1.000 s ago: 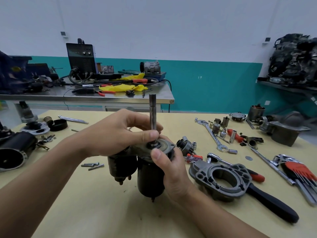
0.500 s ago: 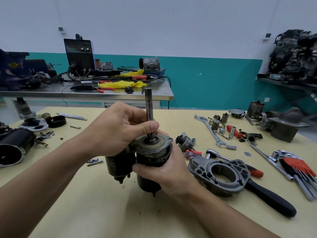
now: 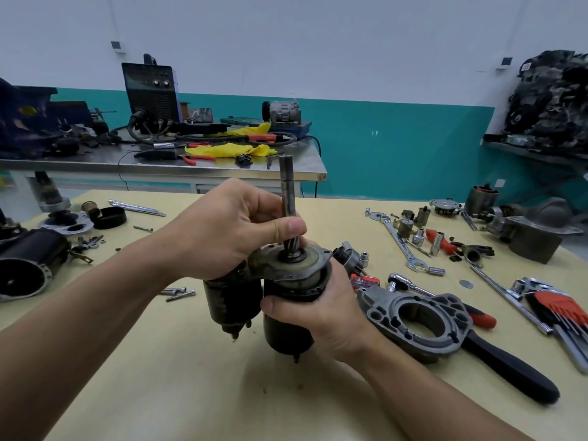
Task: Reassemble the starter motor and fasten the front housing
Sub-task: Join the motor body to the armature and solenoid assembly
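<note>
- At the middle of the worktop (image 3: 178,393), the starter motor (image 3: 286,316) is upright with its shaft (image 3: 287,195) pointing up (whether its base touches the surface cannot be told).
- Left hand (image 3: 222,237) pinches the shaft near its foot, thumb in front.
- Right hand (image 3: 321,316) grips the motor body just below the top plate.
- Front housing (image 3: 420,338) lies flat, just right of the right hand, not fitted.
- Spanner (image 3: 399,245) lies farther back.

Logged starter motor (image 3: 288,334) upright at mid bench (image 3: 191,377), front housing (image 3: 420,342) flat just to its right, loose bolts (image 3: 178,292) near its left, open casing (image 3: 28,265) at far left edge, wrench (image 3: 399,246) and sockets (image 3: 405,227) behind the housing, hex keys (image 3: 560,308) at far right, rear bench (image 3: 95,165) behind all.
</note>
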`<state>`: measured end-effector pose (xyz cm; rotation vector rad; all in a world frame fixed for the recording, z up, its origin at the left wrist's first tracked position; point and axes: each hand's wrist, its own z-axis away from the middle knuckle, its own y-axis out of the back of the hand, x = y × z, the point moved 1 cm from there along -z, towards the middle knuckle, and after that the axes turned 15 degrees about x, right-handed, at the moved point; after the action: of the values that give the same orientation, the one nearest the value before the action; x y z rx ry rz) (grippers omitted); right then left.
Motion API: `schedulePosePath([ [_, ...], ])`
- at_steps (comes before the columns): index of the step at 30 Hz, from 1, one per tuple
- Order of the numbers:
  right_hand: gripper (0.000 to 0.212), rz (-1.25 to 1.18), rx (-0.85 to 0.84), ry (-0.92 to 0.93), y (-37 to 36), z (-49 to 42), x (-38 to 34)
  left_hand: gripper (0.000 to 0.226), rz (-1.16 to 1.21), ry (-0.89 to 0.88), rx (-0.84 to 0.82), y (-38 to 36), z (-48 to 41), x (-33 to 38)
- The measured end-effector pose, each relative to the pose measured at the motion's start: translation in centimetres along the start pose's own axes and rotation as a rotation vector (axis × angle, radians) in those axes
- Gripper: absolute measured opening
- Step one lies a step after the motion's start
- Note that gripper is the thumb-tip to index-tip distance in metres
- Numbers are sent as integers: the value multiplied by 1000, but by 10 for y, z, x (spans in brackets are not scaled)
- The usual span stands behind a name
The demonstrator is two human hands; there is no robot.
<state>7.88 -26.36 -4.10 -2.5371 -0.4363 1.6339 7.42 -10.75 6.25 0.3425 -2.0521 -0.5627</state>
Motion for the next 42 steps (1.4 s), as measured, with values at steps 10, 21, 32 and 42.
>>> schedulePosePath([
  [10, 42, 42, 25, 0, 1, 1, -6, 32, -57, -23, 42, -2, -1, 11],
  [21, 44, 81, 13, 42, -4, 5, -7, 29, -103, -32, -14, 3, 5, 14],
  [32, 39, 161, -26, 45, -3, 3, -9, 34, -92, -52, -43, 6, 4, 11],
  [42, 33, 178, 9, 62, -6, 7, -12, 24, -95, -76, 13, -3, 8, 12],
])
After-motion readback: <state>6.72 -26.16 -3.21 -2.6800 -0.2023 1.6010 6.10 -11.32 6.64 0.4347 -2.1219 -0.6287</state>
